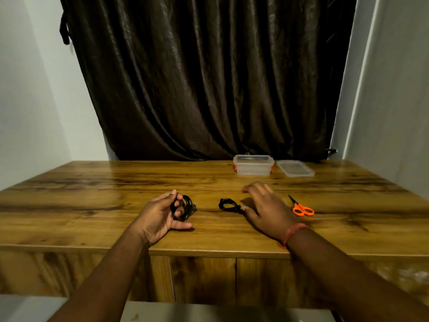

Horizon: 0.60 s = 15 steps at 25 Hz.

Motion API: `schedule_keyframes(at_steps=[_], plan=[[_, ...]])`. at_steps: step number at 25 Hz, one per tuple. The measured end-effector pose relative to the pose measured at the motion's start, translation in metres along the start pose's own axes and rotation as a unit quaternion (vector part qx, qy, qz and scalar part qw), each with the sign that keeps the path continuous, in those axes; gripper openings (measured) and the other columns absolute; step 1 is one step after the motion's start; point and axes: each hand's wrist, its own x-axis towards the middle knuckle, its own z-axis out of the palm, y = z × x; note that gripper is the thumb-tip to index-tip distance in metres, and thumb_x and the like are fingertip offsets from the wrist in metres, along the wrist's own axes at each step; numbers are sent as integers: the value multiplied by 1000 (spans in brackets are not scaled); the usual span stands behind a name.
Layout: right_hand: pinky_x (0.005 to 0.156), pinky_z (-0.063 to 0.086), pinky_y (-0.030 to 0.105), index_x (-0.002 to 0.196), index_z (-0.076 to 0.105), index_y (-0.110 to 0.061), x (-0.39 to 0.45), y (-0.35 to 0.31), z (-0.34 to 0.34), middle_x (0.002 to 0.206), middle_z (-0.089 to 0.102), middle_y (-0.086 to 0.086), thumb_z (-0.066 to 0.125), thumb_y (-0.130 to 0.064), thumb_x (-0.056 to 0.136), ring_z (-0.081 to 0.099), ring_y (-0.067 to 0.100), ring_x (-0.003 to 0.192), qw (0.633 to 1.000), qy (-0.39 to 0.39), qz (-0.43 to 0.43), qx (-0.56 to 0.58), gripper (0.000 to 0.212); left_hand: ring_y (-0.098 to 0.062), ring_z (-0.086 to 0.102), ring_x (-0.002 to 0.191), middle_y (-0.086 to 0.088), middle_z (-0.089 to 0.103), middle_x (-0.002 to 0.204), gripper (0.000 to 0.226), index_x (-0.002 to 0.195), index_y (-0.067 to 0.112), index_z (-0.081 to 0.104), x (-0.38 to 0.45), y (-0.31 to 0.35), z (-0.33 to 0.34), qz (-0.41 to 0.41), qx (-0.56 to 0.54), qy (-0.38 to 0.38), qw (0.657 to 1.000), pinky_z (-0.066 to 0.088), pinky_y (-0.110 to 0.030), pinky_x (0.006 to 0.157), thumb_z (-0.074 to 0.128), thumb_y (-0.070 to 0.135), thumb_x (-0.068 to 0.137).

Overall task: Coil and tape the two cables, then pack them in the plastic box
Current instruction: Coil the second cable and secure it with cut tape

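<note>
Nearest, two bare forearms reach over the wooden table [92, 182], set between pale walls before a dark curtain [209, 77]. At its far edge the plastic box [253, 165] stands uncovered, lid [295, 168] beside it. Left hand [160, 217] curls round one black cable coil [186, 206]; right hand [264, 209], fingers relaxed, hovers beside the second coil [228, 205]. Both look light, limp, springy: best pinched across all loops. Orange scissors [301, 208] lie right.
</note>
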Motion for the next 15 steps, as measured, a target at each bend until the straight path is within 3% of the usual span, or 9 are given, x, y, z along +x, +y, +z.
schedule_keyframes(at_steps=[4,6,10,13,15], plan=[[85,38,35,108,59,-30,-16,42,-15,113,54,-6,55,-48,83,45,19,109,987,-58,90,-123,31,-11,44,50,-3,43,73,20,92,7,55,-1,1,4,8,19,13,1000,58,-45,49,43,22,100],[87,35,35,98,59,-32,-16,46,-12,107,56,-9,52,-46,85,45,18,110,984,-82,89,-127,21,-11,43,51,-3,43,73,21,92,7,56,-2,1,6,10,28,15,999,58,-44,49,42,21,101],[88,32,34,98,58,-29,-12,44,-8,106,58,-8,50,-37,93,50,17,109,990,-87,58,-91,12,-10,44,50,-3,45,71,20,93,6,58,0,-2,8,11,53,27,998,60,-45,54,44,18,101],[82,35,33,100,54,-24,-5,32,-5,105,64,-3,46,-32,98,58,20,102,998,-33,41,-46,11,-10,49,54,-5,49,72,15,95,8,61,5,-9,13,13,122,38,992,60,-43,65,50,18,100],[79,35,31,100,53,-22,6,13,1,100,65,-1,45,-28,100,59,21,94,999,21,40,14,10,-13,62,68,-7,58,87,10,95,13,63,10,-17,23,26,187,69,980,60,-41,71,56,20,97]])
